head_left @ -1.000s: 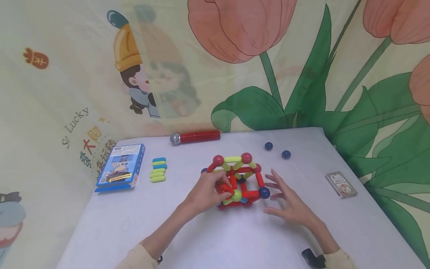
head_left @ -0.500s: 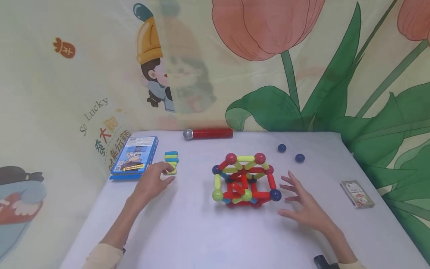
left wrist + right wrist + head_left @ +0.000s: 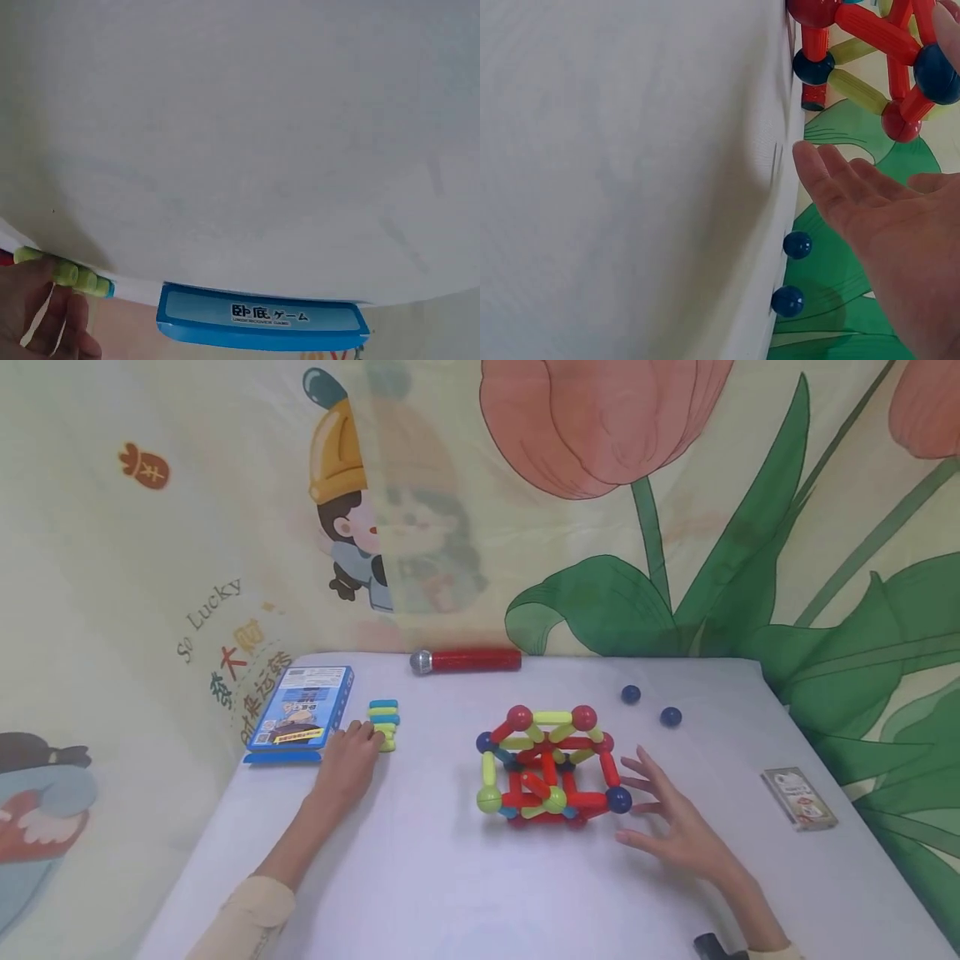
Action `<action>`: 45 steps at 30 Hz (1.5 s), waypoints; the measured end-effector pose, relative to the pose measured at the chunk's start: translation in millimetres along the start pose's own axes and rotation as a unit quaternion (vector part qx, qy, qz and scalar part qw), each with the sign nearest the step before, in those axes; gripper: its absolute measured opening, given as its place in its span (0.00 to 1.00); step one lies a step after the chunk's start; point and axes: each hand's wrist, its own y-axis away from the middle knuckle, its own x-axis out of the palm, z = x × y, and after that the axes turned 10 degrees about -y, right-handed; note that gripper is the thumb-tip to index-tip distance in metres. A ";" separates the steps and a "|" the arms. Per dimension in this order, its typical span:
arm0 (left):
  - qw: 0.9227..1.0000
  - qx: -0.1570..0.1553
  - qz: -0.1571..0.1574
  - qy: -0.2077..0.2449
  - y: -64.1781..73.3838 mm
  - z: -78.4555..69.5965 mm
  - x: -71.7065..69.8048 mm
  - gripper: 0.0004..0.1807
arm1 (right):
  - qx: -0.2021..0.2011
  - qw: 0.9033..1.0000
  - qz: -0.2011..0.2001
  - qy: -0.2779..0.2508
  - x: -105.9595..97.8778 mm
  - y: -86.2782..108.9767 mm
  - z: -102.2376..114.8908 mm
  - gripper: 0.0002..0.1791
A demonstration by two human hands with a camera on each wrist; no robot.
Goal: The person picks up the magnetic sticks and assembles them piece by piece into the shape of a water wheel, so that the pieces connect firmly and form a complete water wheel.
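Observation:
On the table stands a framework of magnetic rods and balls (image 3: 550, 770), in red, yellow-green and blue. Left of it lies a short row of yellow-green and blue magnetic rods (image 3: 384, 720). My left hand (image 3: 351, 762) is at the near end of that row. In the left wrist view its thumb and fingers pinch a yellow-green magnetic rod (image 3: 28, 255), partly hidden by the fingers. My right hand (image 3: 678, 831) is held beside the framework's right side, fingers spread and holding nothing. In the right wrist view its fingers point past the framework's balls and rods (image 3: 874, 34).
A blue game box (image 3: 300, 708) lies just left of the rods. At the back edge is a red microphone (image 3: 476, 660). Two loose dark blue balls (image 3: 671, 717) lie behind the right hand, and a small card box (image 3: 799, 798) lies at the right.
My left hand has left the framework, moved left to the row of rods and closed its fingers on one. The right hand stays beside the framework. The head view has shifted.

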 end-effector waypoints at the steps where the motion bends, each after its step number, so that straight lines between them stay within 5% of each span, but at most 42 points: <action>1: 1.000 0.006 -0.001 -0.013 -0.1 -0.4 0.8 0.10 | 0.003 1.000 0.001 -0.001 1.0 0.1 0.2 0.67; 7: 1.000 0.015 0.002 -0.027 2.0 -16.5 -8.4 0.09 | 0.015 1.000 -0.004 0.005 0.9 2.3 -4.8 0.68; 9: 0.999 -0.009 0.026 0.023 -0.8 -25.5 -16.3 0.10 | 0.014 1.000 -0.007 0.008 -0.3 3.3 -7.4 0.69; 11: 0.989 -0.055 0.069 0.120 -7.0 -36.6 -31.8 0.10 | 0.012 1.000 -0.011 0.009 -0.9 3.7 -9.2 0.69; 13: 0.957 -0.109 0.106 0.246 -14.5 -50.3 -55.0 0.11 | 0.010 1.000 -0.013 0.008 -1.2 3.8 -9.2 0.69; 17: 0.855 -0.164 0.161 0.465 -32.3 -83.6 -107.5 0.14 | 0.007 1.000 -0.016 0.010 -1.8 4.2 -8.1 0.68; 20: 0.793 -0.175 0.212 0.544 -45.2 -104.1 -130.0 0.15 | 0.009 1.000 -0.014 0.007 -1.4 4.5 -6.4 0.67; 22: 0.768 -0.186 0.240 0.564 -52.1 -114.0 -136.5 0.16 | 0.011 1.000 -0.011 0.004 -0.2 4.4 -5.7 0.67; 24: 0.754 -0.194 0.255 0.573 -57.0 -120.5 -138.6 0.16 | 0.012 1.000 -0.008 -0.001 0.5 4.0 -4.8 0.67; 26: 0.745 -0.200 0.262 0.581 -60.2 -124.6 -138.8 0.17 | 0.013 1.000 -0.007 -0.001 1.3 3.7 -5.0 0.67; 30: 0.737 -0.208 0.266 0.586 -63.3 -128.7 -135.5 0.17 | 0.011 1.000 -0.007 0.008 0.1 3.6 -7.4 0.67; 45: 0.723 -0.237 0.262 0.594 -62.0 -138.5 -127.7 0.21 | -0.011 0.999 0.014 0.042 -33.7 -4.3 -1.7 0.65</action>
